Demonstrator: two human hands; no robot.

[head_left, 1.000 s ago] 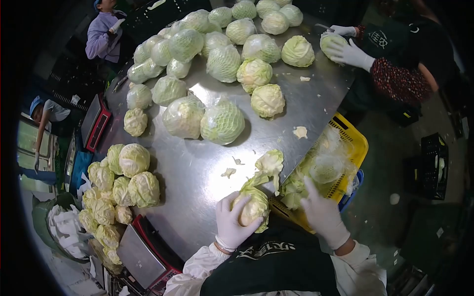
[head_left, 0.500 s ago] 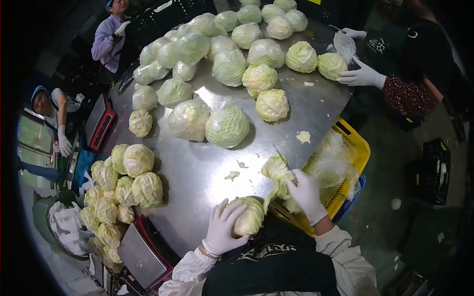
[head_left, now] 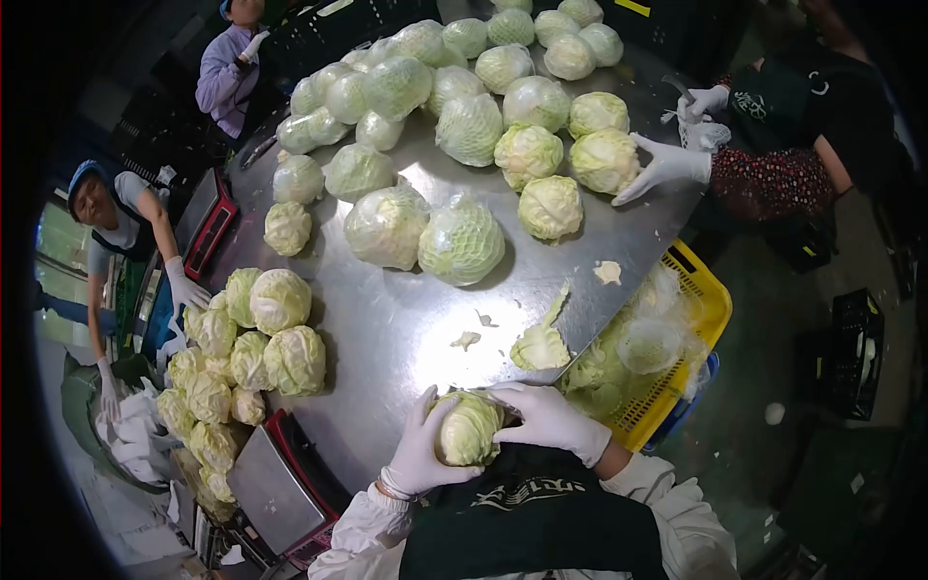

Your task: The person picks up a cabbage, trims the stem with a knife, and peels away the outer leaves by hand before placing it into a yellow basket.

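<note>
Near the table's front edge, my left hand (head_left: 428, 445) in a white glove wraps round the left side of a pale green cabbage (head_left: 471, 430). From the other side my gloved right hand (head_left: 549, 421) closes against the same cabbage, its fingers at the top and right. Whether a knife is also in this hand cannot be made out. Beyond the right hand a torn outer cabbage leaf (head_left: 539, 348) lies on the steel table (head_left: 387, 333). Small leaf scraps (head_left: 466, 340) are scattered close by.
Bare cabbages (head_left: 295, 360) are heaped at left beside a scale (head_left: 280, 493). Netted and film-wrapped cabbages (head_left: 462, 242) fill the table's far side. A yellow crate (head_left: 713, 300) holds leaves and wrapping at right. A co-worker's gloved hand (head_left: 667, 169) touches a cabbage; other people stand left.
My right hand has left the loose leaf, which now lies on the table, and has come to the cabbage. The far-right co-worker's cabbage moved left; a person at left reaches in.
</note>
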